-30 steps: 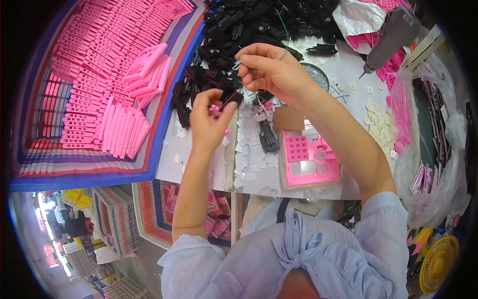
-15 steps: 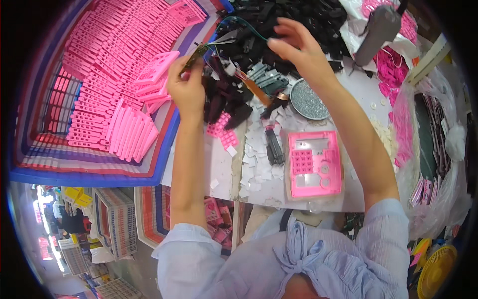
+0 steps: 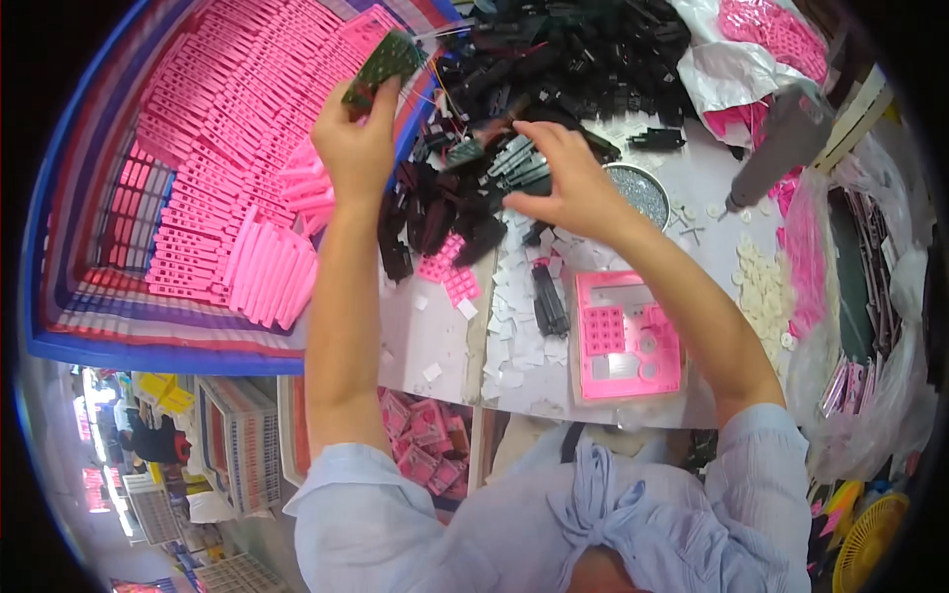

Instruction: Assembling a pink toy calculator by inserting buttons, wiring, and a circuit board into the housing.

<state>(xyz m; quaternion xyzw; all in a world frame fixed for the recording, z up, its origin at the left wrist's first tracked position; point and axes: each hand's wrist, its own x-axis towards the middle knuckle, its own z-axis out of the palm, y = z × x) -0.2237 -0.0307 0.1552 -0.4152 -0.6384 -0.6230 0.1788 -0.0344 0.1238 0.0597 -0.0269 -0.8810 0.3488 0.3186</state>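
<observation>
Pinched in my left hand (image 3: 354, 148) is a green circuit board (image 3: 386, 67), held up at the right rim of the basket. Thin loose wires (image 3: 435, 84) trail from the board's right side. My right hand (image 3: 573, 193) has its thumb and fingers apart, with nothing seen between them. It hovers beside several grey plastic parts (image 3: 518, 163) and a round tin of small screws (image 3: 643, 195). Closer to me, a pink plastic housing (image 3: 633, 371) with a keypad of square buttons lies flat on the table.
A striped basket (image 3: 178, 354) on the left holds rows of pink housings (image 3: 222, 158). Black plastic parts (image 3: 563, 74) heap at the back. A dark electric screwdriver (image 3: 776, 148) hangs at the right, above cream-coloured small discs (image 3: 759, 287). White paper bits (image 3: 506, 336) litter the table.
My left hand has risen and turned the board's flat face into view. My right hand has come nearer to me, away from the wire. The screwdriver has swung lower and rightward.
</observation>
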